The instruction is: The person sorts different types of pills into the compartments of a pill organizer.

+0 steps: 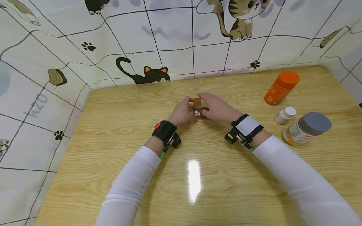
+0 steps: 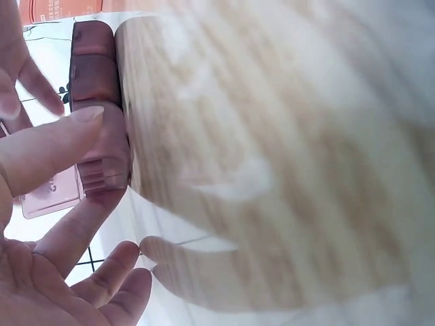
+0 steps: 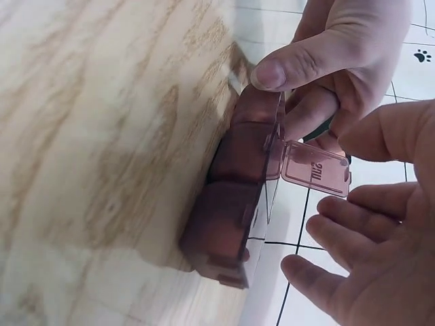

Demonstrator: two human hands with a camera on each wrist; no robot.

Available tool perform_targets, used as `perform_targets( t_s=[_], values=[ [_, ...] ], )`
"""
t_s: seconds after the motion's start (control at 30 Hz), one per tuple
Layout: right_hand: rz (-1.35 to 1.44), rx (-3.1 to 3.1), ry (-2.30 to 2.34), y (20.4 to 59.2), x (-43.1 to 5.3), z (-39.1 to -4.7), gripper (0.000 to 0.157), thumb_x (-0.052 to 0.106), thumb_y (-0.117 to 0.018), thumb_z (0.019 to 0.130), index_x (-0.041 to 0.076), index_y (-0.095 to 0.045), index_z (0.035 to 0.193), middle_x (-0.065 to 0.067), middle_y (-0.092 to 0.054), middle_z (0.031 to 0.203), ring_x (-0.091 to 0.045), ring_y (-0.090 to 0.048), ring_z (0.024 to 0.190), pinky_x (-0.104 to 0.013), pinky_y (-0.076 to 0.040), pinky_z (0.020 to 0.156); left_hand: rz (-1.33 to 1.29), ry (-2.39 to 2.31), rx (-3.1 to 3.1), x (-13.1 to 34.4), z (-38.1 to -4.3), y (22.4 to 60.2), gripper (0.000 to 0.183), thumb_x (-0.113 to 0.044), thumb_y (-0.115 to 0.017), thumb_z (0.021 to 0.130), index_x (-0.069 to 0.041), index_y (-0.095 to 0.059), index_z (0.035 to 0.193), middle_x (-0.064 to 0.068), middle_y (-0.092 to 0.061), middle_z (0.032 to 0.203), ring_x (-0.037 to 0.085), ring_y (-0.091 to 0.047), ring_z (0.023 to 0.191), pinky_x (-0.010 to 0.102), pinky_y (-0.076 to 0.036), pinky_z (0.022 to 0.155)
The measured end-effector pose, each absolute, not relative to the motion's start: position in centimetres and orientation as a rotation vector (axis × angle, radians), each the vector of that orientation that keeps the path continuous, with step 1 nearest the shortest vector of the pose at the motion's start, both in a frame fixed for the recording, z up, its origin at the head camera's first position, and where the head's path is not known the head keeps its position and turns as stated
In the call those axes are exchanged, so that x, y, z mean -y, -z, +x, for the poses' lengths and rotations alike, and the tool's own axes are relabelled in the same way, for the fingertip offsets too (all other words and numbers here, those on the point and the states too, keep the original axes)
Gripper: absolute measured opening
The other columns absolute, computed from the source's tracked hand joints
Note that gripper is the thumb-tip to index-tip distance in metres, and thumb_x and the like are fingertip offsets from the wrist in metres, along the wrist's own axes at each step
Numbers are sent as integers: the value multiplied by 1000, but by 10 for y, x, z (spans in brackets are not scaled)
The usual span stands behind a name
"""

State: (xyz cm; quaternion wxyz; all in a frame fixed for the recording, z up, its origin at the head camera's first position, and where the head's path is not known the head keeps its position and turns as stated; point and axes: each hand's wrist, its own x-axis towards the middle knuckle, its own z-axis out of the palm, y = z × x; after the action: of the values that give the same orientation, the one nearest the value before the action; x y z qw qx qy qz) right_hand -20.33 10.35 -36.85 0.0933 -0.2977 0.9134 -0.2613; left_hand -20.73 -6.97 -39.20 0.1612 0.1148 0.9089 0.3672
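A translucent reddish-brown pill organizer [image 1: 197,112] stands on the table between both hands, with pale pills in one compartment. One lid [image 3: 316,166], lettered SUN, is flipped up; other compartments [image 3: 221,217] stretch along the row. My left hand [image 1: 183,111] grips one end of the organizer, thumb on top and a finger underneath, as the left wrist view shows. My right hand [image 1: 217,108] is over the other side, its fingers spread loosely and its thumb close to the raised lid. Whether that thumb touches the lid, I cannot tell.
On the right side of the wooden table [image 1: 113,125] stand an orange bottle [image 1: 281,88], a small white bottle [image 1: 285,115] and a grey-lidded jar [image 1: 306,128]. A cat-patterned curtain [image 1: 175,37] borders the table's back and left.
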Motion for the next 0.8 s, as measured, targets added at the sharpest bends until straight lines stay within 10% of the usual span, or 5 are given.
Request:
perform_targets(
  t_s=[0.3, 0.8],
  values=[
    [-1095, -2690, 738, 370, -100, -186, 47, 5, -56, 85, -4, -42, 130, -20, -51, 118, -24, -51, 88, -40, -45, 80, 324, -1071, -2593, 68, -204, 391, 67, -5, -75, 74, -4, -36, 129, 13, -57, 121, 21, -50, 107, 33, -42, 88],
    [-1350, -2775, 325, 389, -100, -154, 51, 6, -59, 84, -14, -41, 127, -28, -38, 135, -32, -34, 124, -41, -38, 97, 323, -994, -2633, 72, -199, 389, 59, -5, -76, 73, -3, -44, 122, 11, -59, 120, 22, -45, 114, 31, -39, 89]
  ],
)
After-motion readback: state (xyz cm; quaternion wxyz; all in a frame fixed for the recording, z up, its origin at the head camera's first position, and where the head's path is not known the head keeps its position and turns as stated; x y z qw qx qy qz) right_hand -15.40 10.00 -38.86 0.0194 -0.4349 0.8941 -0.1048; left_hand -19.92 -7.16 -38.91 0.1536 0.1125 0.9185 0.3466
